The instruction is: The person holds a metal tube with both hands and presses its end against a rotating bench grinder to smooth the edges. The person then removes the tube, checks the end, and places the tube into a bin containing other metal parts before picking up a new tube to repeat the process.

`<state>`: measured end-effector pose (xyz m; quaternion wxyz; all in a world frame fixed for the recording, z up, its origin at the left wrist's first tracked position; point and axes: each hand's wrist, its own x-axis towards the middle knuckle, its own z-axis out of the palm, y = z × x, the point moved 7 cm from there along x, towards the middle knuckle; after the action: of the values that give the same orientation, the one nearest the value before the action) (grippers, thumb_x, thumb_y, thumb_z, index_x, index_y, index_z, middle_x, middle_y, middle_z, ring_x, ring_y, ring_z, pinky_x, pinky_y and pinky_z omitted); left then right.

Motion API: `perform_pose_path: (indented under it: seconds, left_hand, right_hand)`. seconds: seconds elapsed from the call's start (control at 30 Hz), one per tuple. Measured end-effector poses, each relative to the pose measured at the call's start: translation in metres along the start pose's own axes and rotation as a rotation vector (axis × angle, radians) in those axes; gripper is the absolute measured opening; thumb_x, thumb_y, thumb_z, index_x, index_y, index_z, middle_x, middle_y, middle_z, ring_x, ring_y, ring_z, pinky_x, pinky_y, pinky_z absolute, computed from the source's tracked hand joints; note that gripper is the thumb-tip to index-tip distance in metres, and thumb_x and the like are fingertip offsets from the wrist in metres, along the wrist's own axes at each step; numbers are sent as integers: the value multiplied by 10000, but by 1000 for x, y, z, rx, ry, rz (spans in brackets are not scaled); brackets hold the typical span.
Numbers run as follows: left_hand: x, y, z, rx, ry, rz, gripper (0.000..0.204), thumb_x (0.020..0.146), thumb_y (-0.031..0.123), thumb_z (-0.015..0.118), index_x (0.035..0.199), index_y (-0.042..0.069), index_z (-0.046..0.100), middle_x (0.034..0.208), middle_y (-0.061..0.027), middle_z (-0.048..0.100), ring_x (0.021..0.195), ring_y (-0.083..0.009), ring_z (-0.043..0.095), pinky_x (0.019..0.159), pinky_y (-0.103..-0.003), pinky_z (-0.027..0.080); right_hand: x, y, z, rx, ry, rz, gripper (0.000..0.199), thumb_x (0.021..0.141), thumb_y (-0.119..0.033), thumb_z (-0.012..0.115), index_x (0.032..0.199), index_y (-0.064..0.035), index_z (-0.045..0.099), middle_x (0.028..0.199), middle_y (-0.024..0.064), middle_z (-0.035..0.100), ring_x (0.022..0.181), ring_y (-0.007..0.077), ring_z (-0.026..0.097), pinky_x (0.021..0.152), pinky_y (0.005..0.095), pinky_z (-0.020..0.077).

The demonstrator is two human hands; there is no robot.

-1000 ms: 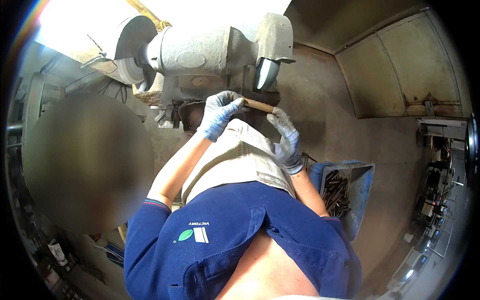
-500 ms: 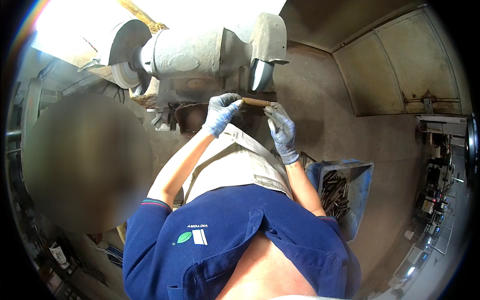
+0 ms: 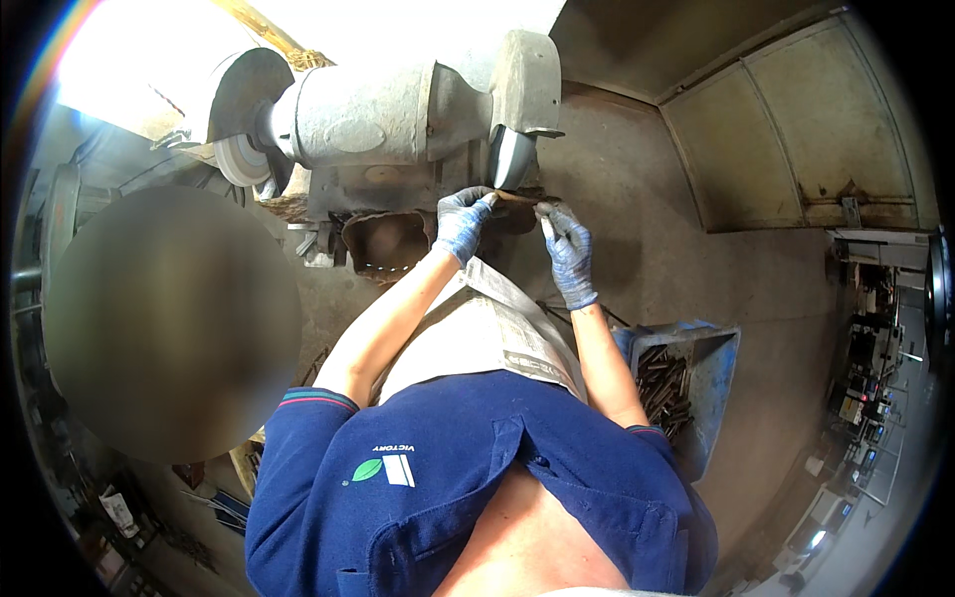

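**Slim bar (image 3: pixel 517 197) pinched at both ends below the grey wheel (image 3: pixel 512 157)**

At ten o'clock a white disc (image 3: pixel 239 159) sits on the end of the grinder (image 3: pixel 363 114), whose rounded grey body lies towards eleven. Beneath that body, also at ten but nearer the middle, is a dark, rusty-looking basin (image 3: pixel 388 239). My left hand (image 3: pixel 463 224), in a grey-blue glove, is close to twelve, its fingers closed on the bar's left end. Near the centre, newspaper (image 3: pixel 507 328) covers my lap. Just past twelve, the grey wheel pokes out below its guard (image 3: pixel 527 85), and the brownish bar lies crosswise right by the wheel's lower edge; I cannot tell whether the two touch. My right hand (image 3: pixel 570 254), gloved alike, is at two, its fingers gripping the bar's right end. At four, beside my right forearm, a blue crate (image 3: pixel 714 378) holds a heap of thin dark rods (image 3: pixel 665 388). Farther out at two stand large, dull yellowish panels (image 3: pixel 796 129).
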<state>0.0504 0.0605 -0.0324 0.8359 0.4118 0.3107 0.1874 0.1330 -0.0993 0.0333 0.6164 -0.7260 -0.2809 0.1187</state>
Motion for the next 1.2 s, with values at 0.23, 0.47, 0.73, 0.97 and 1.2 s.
perform_pose_path:
  seconds: [0.23, 0.47, 0.73, 0.97, 1.2]
  left_hand:
    - [7, 4, -27, 81, 70, 34, 65, 838, 8, 605, 886, -27, 631, 784, -83, 647, 654, -160, 621, 591, -277, 543]
    - [1, 24, -44, 134, 82, 50, 88, 869, 53, 569, 897, -6, 629, 738, -79, 637, 573, -149, 612, 497, -281, 531]
    - [4, 12, -7, 168, 83, -14, 71, 832, 57, 637, 824, -8, 664, 712, -57, 648, 580, -100, 581, 497, -226, 457]
    - [4, 10, -6, 74, 83, -48, 82, 835, 43, 627, 844, -33, 653, 734, -67, 652, 610, -119, 599, 523, -245, 483]
    - [4, 23, -36, 188, 121, 17, 85, 840, 80, 634, 842, -2, 656, 722, -46, 642, 586, -106, 576, 507, -243, 476]
  right_hand:
    - [4, 10, 26, 8, -26, -75, 169, 798, 11, 640, 966, 4, 657, 930, 88, 642, 869, 164, 613, 772, 267, 477]
    - [5, 13, 52, 139, -54, -42, 149, 801, 20, 642, 950, 16, 651, 956, 74, 638, 901, 141, 620, 790, 235, 488]
    - [6, 23, 12, -55, 66, 31, 98, 806, -55, 664, 892, -11, 681, 837, 76, 664, 830, 145, 621, 743, 273, 480]
    - [1, 26, 18, -60, 8, 66, 143, 870, -115, 587, 889, -10, 683, 897, 77, 672, 855, 154, 598, 785, 297, 458]
    - [3, 19, 45, 37, 4, -28, 34, 791, -24, 660, 794, 6, 644, 777, 80, 611, 734, 139, 550, 689, 274, 443]
